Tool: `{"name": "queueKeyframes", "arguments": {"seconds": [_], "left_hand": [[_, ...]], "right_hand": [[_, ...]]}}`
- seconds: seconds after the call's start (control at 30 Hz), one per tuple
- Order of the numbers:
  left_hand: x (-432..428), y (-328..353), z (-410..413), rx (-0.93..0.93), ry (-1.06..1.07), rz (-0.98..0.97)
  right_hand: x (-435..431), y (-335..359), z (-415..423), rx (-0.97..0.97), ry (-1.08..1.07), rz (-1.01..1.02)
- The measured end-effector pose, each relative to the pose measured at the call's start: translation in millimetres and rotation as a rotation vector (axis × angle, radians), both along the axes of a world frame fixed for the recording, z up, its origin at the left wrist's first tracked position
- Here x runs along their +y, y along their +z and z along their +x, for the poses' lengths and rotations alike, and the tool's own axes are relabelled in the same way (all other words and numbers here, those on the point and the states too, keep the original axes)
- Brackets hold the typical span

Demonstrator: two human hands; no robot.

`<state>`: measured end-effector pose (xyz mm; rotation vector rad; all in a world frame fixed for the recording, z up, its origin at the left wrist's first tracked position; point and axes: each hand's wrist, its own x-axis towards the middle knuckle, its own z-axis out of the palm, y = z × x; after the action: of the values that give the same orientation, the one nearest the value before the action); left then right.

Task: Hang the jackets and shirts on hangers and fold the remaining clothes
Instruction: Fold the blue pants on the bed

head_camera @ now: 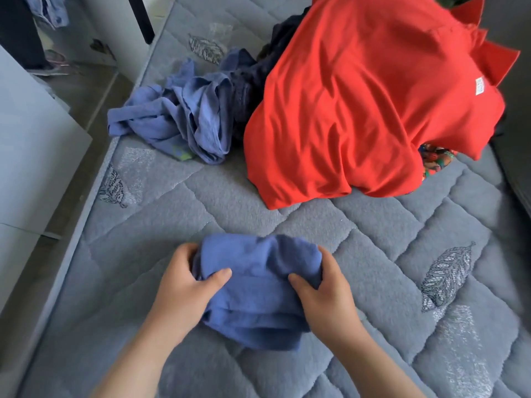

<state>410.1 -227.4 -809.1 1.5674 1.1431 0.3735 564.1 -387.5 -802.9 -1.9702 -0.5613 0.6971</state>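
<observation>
The fingers [184,255] of the left hand [184,285] curl round the left side of a folded blue garment [258,288], with the thumb lying on top of the cloth, so the hand pinches the fold between thumb and fingers. The right hand [324,294] does the same on the right side: its thumb presses on top and its fingers wrap the cloth's right end, their tips hidden behind it. Both forearms come in from the near edge of the mattress [373,239], bare to the bottom of the view.

The blue garment lies in a compact, layered bundle on the mattress, near its near edge and about midway between its left and right sides.

Farther off, by the left edge of the mattress, a second blue garment [178,113] lies crumpled and unfolded. Just to its right a dark navy garment [253,73] is heaped, partly under a large red shirt [359,96] that is draped over a pile toward the far right corner. A white label shows at the shirt's right side. A multicoloured patterned cloth [435,159] peeks out from under the red shirt's lower right hem.

The mattress is grey and quilted, with stitched leaf motifs. Beyond its left edge stands a white cabinet [31,145] on a grey floor [94,90], and a denim garment [50,10] hangs at the far left.
</observation>
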Motion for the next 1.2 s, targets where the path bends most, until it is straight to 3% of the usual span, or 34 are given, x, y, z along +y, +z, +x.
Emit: {"name": "queueKeyframes", "arguments": {"seconds": [0.13, 0.4, 0.6, 0.87, 1.13, 1.2], "left_hand": [[41.1, 0.7, 21.8, -0.142, 0.1, -0.014], [82.5, -21.7, 43.7, -0.051, -0.003, 0.171], [82.1, -34.5, 40.2, 0.014, 0.025, 0.243], [85.1, -35.1, 50.5, 0.101, 0.074, 0.219], [88.5, -31.3, 57.2, 0.164, 0.045, 0.237], [91.7, -29.6, 60.4, 0.188, 0.058, 0.175]], "right_hand": [[47.6, -6.2, 27.8, -0.076, -0.078, 0.028], [88.5, -27.2, 46.7, -0.488, 0.056, -0.04], [92.1, -32.0, 46.1, -0.494, 0.038, -0.116], [109.5, -29.1, 41.1, -0.543, 0.11, -0.372], [107.1, -25.7, 43.1, -0.507, 0.072, -0.348], [111.0, -28.5, 47.3, -0.408, 0.053, -0.373]]}}
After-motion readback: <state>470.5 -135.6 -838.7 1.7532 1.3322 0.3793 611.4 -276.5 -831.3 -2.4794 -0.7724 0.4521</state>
